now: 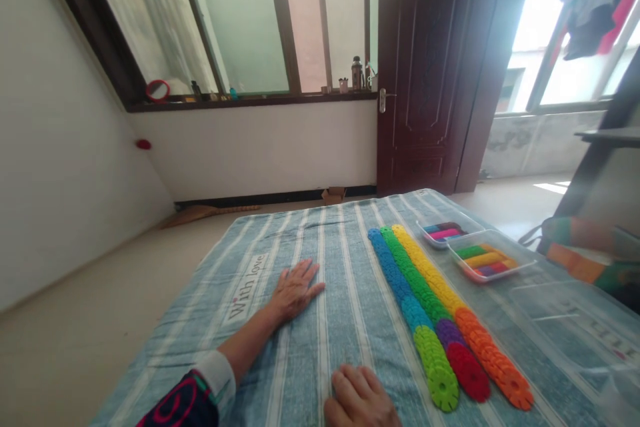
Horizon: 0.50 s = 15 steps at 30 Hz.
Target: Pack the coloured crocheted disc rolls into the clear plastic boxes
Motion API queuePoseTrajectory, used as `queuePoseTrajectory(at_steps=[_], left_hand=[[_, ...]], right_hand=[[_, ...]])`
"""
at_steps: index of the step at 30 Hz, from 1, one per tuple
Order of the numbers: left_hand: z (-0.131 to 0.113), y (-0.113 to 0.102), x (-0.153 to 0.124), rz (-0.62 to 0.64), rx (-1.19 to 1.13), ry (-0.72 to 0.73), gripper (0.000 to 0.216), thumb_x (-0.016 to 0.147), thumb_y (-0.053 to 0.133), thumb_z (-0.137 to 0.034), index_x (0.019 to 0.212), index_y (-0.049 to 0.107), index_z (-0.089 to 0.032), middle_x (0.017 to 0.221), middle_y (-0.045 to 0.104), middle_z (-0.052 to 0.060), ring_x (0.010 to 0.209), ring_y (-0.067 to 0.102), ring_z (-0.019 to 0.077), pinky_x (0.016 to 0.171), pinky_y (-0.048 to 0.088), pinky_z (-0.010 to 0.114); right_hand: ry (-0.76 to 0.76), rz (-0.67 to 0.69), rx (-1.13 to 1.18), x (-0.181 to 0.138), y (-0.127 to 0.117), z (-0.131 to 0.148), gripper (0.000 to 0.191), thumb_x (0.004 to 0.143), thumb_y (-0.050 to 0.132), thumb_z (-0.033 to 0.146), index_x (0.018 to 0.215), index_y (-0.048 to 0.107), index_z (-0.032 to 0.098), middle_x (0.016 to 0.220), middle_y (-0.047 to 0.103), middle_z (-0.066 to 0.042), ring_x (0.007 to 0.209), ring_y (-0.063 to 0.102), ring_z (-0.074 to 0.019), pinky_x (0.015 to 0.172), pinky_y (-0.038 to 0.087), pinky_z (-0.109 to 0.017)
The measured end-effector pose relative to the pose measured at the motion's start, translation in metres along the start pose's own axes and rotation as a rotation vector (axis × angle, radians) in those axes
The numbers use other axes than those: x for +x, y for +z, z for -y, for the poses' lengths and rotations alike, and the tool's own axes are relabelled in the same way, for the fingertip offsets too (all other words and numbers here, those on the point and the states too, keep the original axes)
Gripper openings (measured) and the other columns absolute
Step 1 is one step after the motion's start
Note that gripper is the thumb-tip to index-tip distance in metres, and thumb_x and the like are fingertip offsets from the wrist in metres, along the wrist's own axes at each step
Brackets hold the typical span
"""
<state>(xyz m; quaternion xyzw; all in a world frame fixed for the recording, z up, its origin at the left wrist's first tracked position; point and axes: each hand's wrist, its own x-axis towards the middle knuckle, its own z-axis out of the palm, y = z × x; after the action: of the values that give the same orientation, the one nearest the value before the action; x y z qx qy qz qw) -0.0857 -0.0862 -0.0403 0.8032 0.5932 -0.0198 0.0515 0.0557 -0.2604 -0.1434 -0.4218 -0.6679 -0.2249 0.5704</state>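
Head view: a table [345,260] under a striped cloth fills the lower part, its far edge facing a wall and door [430,80], its left edge slanting down toward the near left. A wide stretch of bare cloth lies between the left edge and the coloured rows; the right side is more crowded.

Three rows of overlapping notched discs run side by side from near the far edge toward the near edge, right of the middle: a left row [410,310] of blue, light blue and lime, a middle row [427,303] of green, purple and red, a right row [453,297] of yellow and orange. The discs overlap too closely to count. Two clear boxes, a far box [435,245] and a near box [500,276], hold more coloured stacks by the right edge; one clear plastic piece [555,320] lies nearer.

The left hand [296,290] rests palm down on the cloth, fingers slightly spread, beside the printed words. The right hand [360,400], at the near edge, has curled fingers; whether they hold anything I cannot tell.
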Motion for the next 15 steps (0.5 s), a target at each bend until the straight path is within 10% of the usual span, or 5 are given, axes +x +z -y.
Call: queuePoseTrajectory(at_steps=[6,12,15], left_hand=[[0.042,-0.037,-0.009,-0.094,0.070,-0.461,0.066,0.099,0.017,-0.042,0.147,0.034,0.001,0.156,0.023,0.033,0.147,0.018,0.0442,0.108,0.017,0.073],[-0.028,-0.003,-0.066,-0.017,0.066,-0.086,0.061,0.094,0.034,-0.056,0.149,0.039,-0.030,0.162,0.025,0.001,0.151,0.015,0.0210,0.122,0.014,0.043],[-0.014,0.010,-0.096,0.062,0.017,0.023,0.066,0.093,0.032,-0.058,0.151,0.035,-0.027,0.162,0.024,0.004,0.150,0.018,0.0265,0.120,0.013,0.053]], right_hand=[[-0.170,0.185,0.045,0.009,-0.013,-0.013,0.025,0.087,0.042,0.009,0.066,0.049,0.021,0.072,0.057,-0.005,0.071,0.054,-0.0199,0.062,0.042,-0.032],[-0.168,0.272,0.048,0.010,-0.016,-0.014,0.019,0.085,0.049,0.013,0.068,0.049,0.022,0.076,0.057,-0.005,0.072,0.051,-0.0211,0.062,0.039,-0.033],[-0.144,0.313,0.070,0.013,-0.022,-0.012,0.015,0.085,0.051,0.016,0.071,0.049,0.022,0.079,0.057,-0.005,0.074,0.050,-0.0213,0.063,0.039,-0.033]])
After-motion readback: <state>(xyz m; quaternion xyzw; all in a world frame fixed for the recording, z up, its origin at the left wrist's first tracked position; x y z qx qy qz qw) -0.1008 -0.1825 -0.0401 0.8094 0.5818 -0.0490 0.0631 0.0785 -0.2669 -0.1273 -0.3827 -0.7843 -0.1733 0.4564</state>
